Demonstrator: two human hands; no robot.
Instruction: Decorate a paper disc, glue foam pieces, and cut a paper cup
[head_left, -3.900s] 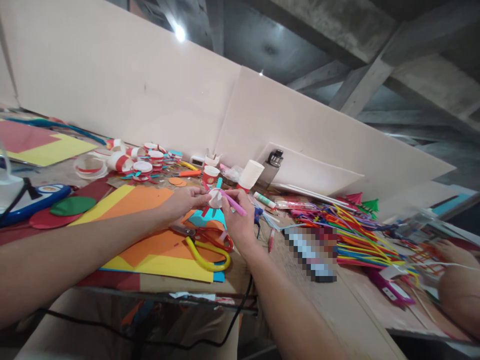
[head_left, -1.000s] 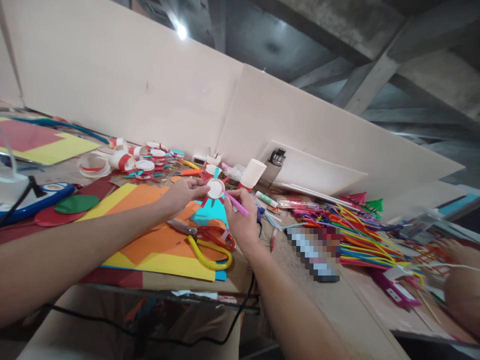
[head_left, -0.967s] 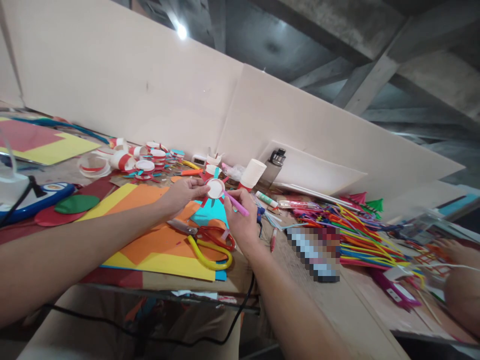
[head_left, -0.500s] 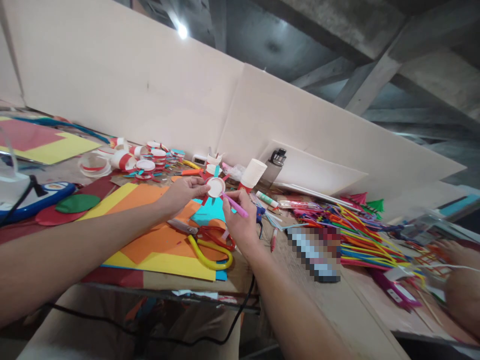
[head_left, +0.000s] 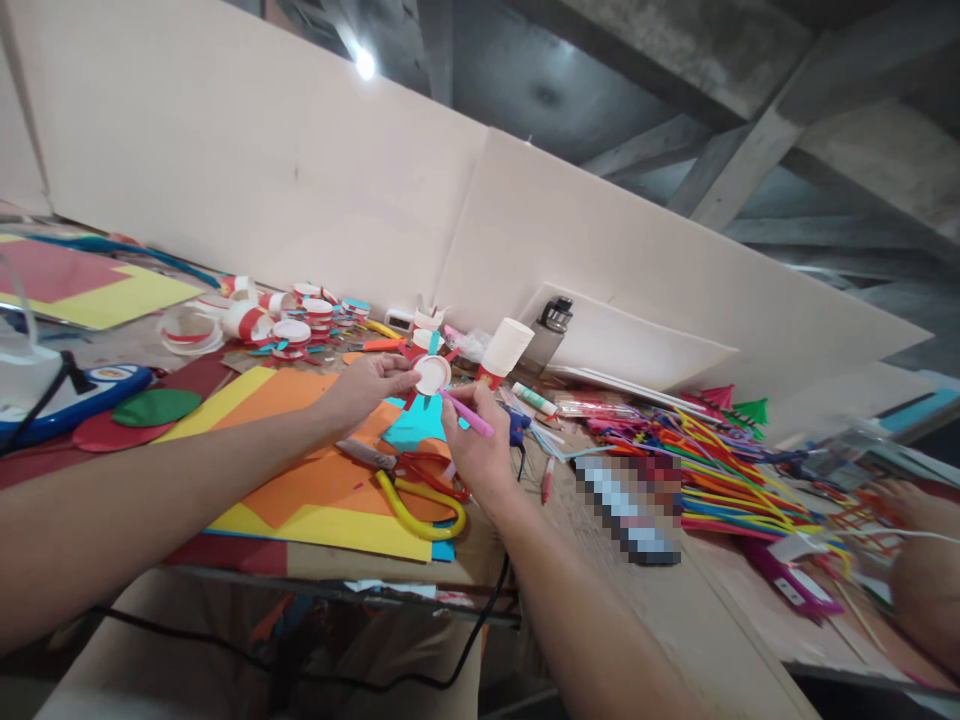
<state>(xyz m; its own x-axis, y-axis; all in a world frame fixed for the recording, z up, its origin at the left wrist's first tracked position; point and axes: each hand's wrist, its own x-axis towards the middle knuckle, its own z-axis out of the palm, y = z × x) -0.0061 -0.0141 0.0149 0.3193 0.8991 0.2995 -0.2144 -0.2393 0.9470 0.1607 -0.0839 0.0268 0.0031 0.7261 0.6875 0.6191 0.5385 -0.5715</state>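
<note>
1. Counter [head_left: 705, 600] is carrying everything.
2. Coloured paper sheets [head_left: 300, 470] are lying under the hands' work area.
3. Scissors [head_left: 393, 505] are resting on the sheets, nearer the wearer than the work.
4. Left hand [head_left: 367, 388] is pinching the white round piece's left edge; right hand [head_left: 478, 455] is gripping the pen, fingers closed.
5. White round piece [head_left: 431, 376], red/teal tabs sticking out, is sitting between both hands.
6. Pink pen [head_left: 471, 416] is pointing at its lower right edge; can't tell contact.
</note>
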